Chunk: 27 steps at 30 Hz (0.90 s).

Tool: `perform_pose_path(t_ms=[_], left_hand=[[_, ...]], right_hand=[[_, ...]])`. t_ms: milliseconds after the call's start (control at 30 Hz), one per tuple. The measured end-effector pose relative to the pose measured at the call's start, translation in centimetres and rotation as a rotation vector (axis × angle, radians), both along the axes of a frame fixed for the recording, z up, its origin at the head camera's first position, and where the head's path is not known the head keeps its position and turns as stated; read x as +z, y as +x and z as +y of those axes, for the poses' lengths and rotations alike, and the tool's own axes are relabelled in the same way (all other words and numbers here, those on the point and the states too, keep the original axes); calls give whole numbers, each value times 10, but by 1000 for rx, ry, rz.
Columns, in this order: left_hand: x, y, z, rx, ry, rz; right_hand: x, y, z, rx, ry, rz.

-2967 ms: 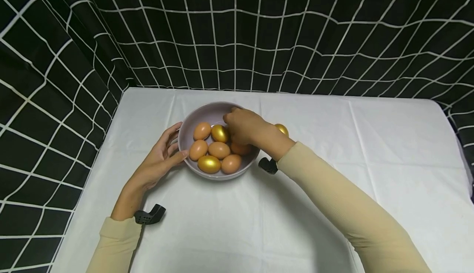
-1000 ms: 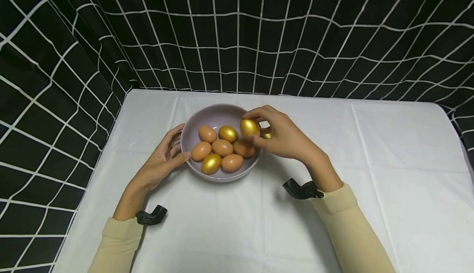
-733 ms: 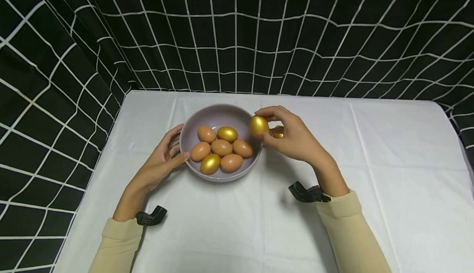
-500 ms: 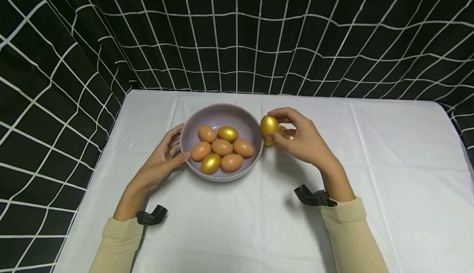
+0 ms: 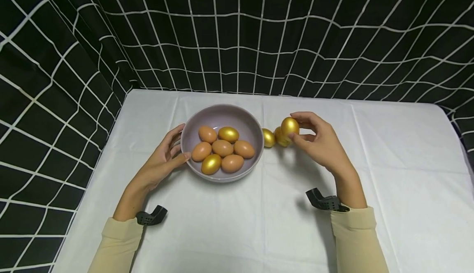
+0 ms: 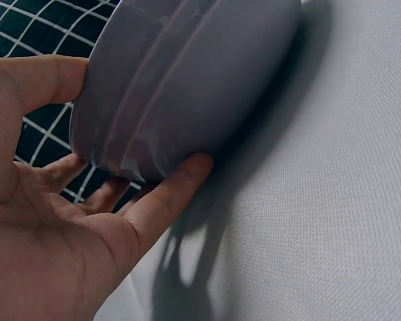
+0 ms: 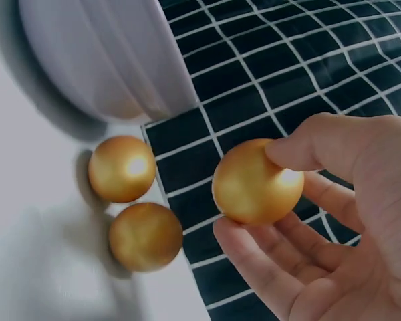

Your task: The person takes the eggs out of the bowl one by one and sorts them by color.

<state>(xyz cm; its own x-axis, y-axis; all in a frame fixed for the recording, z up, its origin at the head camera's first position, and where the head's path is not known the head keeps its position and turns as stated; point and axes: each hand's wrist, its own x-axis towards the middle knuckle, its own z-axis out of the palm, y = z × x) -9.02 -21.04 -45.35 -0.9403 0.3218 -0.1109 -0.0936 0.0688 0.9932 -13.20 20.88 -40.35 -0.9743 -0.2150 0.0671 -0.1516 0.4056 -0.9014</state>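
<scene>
A mauve bowl (image 5: 249, 125) holds several brown eggs (image 5: 222, 147) and two golden eggs (image 5: 211, 164). My left hand (image 5: 160, 162) grips the bowl's left side, thumb at the rim and fingers spread along the outer wall, as the left wrist view also shows. Right of the bowl, my right hand (image 5: 322, 143) pinches a golden egg (image 7: 254, 184) between thumb and fingers, raised above the cloth. Two more golden eggs lie on the table there: one close to the bowl (image 7: 122, 169), the other (image 7: 146, 237) beside it, partly hidden in the head view by the held egg.
White cloth (image 5: 407, 162) with faint creases covers the table. Black fabric with a white grid (image 5: 237, 38) hangs behind and at the sides. A black wrist camera (image 5: 152, 215) is worn on the left arm, another (image 5: 326, 201) on the right.
My right hand has lifted a golden egg out of the bowl and carried it right, past the rim, above the golden eggs on the table. The left hand and bowl stay put.
</scene>
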Motion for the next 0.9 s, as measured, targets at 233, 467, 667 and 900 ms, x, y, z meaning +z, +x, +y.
perform_pose_path(t_ms=[233,467,667,900], left_hand=[[-4,-2,5,-7,13,-4],[-3,1,-1,1,-1,2],[-4,3,-2,2,-21,-8],[-2,0,-2,1,-18,10]], right_hand=[[-4,-1,15,-50,143,31],[-12,-3,20,-58,197,47],[-23,-4,24,-70,256,65],[-28,-10,25,-93,348,113]])
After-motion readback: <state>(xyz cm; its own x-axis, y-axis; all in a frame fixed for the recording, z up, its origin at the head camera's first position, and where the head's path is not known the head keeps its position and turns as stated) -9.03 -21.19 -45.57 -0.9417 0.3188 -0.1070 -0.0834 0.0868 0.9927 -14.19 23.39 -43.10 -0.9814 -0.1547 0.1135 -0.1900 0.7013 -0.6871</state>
